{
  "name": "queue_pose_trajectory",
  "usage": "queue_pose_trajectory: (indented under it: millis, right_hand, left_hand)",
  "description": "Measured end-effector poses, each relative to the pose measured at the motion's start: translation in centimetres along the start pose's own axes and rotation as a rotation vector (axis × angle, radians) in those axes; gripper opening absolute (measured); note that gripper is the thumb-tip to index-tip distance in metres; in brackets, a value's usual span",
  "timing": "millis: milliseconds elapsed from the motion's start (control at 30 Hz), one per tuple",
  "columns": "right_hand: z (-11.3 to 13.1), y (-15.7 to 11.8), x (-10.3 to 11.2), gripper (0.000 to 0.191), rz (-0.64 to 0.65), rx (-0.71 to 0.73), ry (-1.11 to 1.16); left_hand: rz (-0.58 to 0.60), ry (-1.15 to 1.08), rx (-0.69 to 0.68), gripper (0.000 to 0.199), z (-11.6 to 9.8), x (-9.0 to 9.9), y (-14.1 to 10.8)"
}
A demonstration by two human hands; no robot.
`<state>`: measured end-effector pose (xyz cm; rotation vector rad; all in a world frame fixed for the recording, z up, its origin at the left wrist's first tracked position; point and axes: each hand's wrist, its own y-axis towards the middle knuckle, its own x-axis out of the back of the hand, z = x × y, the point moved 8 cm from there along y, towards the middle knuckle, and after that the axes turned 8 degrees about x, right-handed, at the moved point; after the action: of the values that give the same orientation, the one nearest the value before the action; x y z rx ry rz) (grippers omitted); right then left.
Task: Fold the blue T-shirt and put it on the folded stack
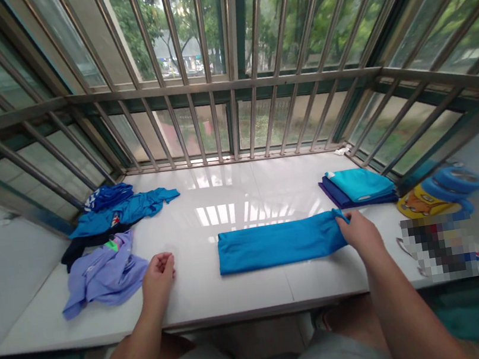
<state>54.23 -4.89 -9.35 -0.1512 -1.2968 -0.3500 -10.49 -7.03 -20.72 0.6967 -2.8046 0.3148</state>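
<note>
A long, flat strip of folded blue cloth (276, 245) lies crosswise on the white surface (203, 299) near its front edge, and the right hand (361, 232) has its grip closed on the cloth's right end, pinching the far corner between thumb and fingers. The left hand (158, 272), its grip loosely closed with curled fingers, is just beside a crumpled lilac shirt (101, 278), well apart from the cloth. Behind that shirt lie rumpled blue clothes (130, 212), while folded clothes (359, 184) sit stacked at the far right, near a yellow-and-blue bottle (435, 193).
</note>
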Motion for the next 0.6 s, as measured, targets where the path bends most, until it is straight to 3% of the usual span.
queue_pose_trajectory:
  millis: [100,200,300,400,500,600]
  right_hand:
    - [4.8,-1.3,2.0,0.022,-0.045,0.017,0.016]
    - [13.8,-3.4,1.5,0.017,-0.063,0.231,0.055]
    - [23.1,-6.2,-2.1,0.015,-0.023,0.426,0.042]
    - [30.4,-9.8,-8.2,0.022,0.121,0.596,-0.064]
    - [33.8,-13.1,-13.5,0.02,0.242,0.674,-0.101]
    - [34.0,-14.6,-15.5,0.018,0.244,0.715,-0.081]
  left_hand:
    - [0.053,0.077,-0.066,0.047,0.1,-0.9,0.3]
    - [0.073,0.231,-0.144,0.041,-0.1,-1.6,0.4]
    - [0.07,0.318,-0.17,0.038,-0.4,-1.7,0.2]
    - [0.074,0.346,-0.179,0.036,-0.7,-1.9,-0.1]
    - [0.088,0.38,-0.191,0.034,-1.1,-2.1,-0.4]
    - [0.091,0.417,-0.197,0.032,-1.4,-2.2,-0.6]
